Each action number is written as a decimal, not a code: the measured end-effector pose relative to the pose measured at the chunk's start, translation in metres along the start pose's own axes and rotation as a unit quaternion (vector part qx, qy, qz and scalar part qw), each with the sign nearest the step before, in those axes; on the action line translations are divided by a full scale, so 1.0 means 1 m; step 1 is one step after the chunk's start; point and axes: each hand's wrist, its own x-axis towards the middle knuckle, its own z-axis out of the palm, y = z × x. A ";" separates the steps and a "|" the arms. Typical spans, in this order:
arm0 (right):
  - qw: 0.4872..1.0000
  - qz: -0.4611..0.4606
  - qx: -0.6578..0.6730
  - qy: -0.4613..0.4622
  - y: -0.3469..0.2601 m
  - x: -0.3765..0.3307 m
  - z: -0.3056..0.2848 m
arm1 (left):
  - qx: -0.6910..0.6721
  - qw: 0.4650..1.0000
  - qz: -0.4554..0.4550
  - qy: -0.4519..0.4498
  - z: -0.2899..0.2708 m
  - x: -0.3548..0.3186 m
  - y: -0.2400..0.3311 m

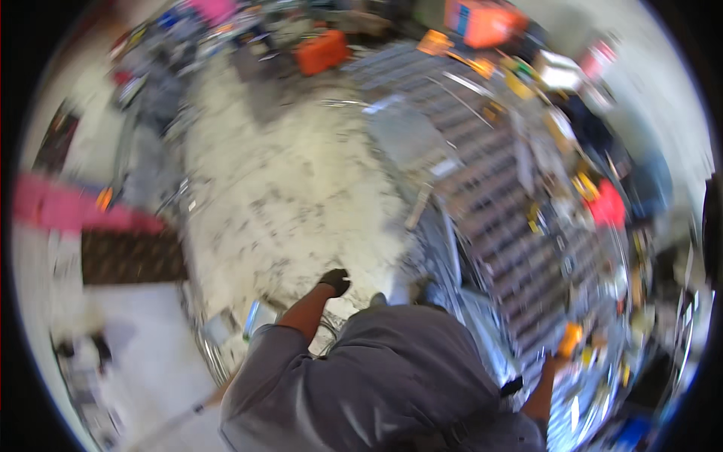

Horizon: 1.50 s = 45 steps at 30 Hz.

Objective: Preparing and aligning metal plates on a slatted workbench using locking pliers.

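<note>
My left hand, in a dark glove, hangs over the pale, stained floor left of my body. Its fingers look curled in, and nothing shows in them. My right hand is out to the right, low over the edge of a slatted brown bench. Right beside it is a small orange-yellow object, too smeared to name. Whether that hand touches or holds it I cannot make out, as motion blurs the fingers.
Tools and parts lie along the bench's right side, among them a red item. A grey sheet rests on its left part. Orange cases stand at the far end. At left are a white surface and a brown patterned panel.
</note>
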 end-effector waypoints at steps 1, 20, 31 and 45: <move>0.999 -0.042 0.009 -0.011 -0.049 0.017 0.000 | 0.001 0.999 -0.025 -0.025 -0.009 0.001 0.019; 0.911 -0.251 0.132 0.299 -0.318 0.128 -0.035 | -0.075 0.962 -0.201 -0.166 0.014 -0.068 -0.057; 0.778 -0.292 0.162 0.533 -0.502 -0.021 -0.091 | -0.217 0.918 -0.330 0.015 -0.053 -0.092 -0.253; 0.441 -0.872 0.122 0.173 -1.028 -0.510 0.083 | -0.335 0.791 -0.512 0.011 0.073 -0.206 -0.322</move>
